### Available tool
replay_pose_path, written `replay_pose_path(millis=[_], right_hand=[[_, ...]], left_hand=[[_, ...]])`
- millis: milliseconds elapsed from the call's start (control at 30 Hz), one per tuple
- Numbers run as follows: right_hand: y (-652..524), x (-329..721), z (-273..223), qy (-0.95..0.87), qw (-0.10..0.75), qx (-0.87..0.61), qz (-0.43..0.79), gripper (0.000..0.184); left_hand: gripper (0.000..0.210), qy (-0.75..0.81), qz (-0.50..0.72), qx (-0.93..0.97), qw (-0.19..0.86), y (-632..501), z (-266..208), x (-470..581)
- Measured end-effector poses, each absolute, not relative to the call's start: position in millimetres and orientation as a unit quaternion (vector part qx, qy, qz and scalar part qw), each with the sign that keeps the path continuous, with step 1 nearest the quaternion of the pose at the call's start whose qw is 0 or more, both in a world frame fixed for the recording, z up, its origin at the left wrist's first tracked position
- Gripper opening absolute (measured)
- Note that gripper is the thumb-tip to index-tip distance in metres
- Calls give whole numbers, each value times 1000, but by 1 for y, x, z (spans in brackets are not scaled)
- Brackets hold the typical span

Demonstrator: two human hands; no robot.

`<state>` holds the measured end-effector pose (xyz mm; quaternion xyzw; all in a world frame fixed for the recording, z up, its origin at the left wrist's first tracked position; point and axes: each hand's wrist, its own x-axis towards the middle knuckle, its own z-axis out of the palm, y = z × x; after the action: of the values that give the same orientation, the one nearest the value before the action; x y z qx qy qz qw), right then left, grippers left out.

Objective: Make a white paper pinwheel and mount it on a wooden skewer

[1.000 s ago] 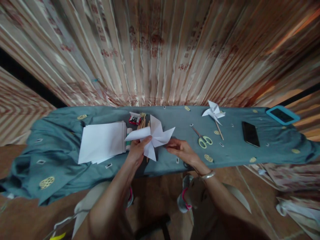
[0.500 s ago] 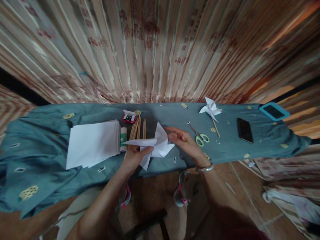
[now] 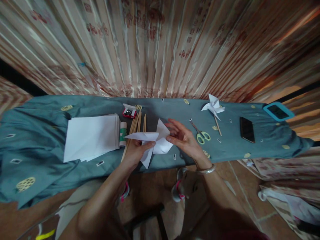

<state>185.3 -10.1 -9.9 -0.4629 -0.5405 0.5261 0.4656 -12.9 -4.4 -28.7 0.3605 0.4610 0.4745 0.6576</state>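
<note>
A white paper pinwheel [image 3: 162, 144], with folded blades and no stick showing on it, is held just above the front of the cloth-covered table. My left hand [image 3: 137, 150] is closed on its left side, thumb on top near the centre and the other fingers mostly hidden underneath. At the pinwheel's right edge is my right hand [image 3: 183, 138], its fingers apart and slightly curled. The right thumb tip meets or overlaps the right blade; whether it presses on it I cannot tell. Thin wooden sticks [image 3: 135, 128] lie behind my left hand, beside a glue stick [image 3: 123, 134].
Left lies a stack of white paper [image 3: 91, 136]. A small red-and-white box [image 3: 129, 111] of dark metal pieces stands behind the sticks. Rightward are green-handled scissors [image 3: 201, 135], a pinwheel on a stick [image 3: 213, 107], a black phone [image 3: 247, 129] and a blue-framed device [image 3: 278, 111].
My right fingers have spread and lifted off the upper right blade, while the thumb has come to the right blade's edge. My left hand keeps its hold. The view has shifted slightly.
</note>
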Motion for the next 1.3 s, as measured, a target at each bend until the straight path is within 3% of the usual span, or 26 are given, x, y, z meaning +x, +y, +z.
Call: replay_pose_path(millis=[100,333,733,967,1300], right_hand=[[-8,188,-14,-536,474,-475,513,79],[-9,195,-10,-499,466,-512,521,87],[-10,196,-1,-472,496,-467,559,59],[-9,185,-4,-476,462,-494,562,83],[-6,176,-15,-471,446,-506,568,85]], left_hand=[[31,464,474,341,666,-4,-28,-9],[33,456,431,321,709,-8,-26,-1],[35,469,457,292,697,-6,-30,11],[36,458,474,286,695,-2,-28,13],[37,448,480,271,704,-2,-26,14]])
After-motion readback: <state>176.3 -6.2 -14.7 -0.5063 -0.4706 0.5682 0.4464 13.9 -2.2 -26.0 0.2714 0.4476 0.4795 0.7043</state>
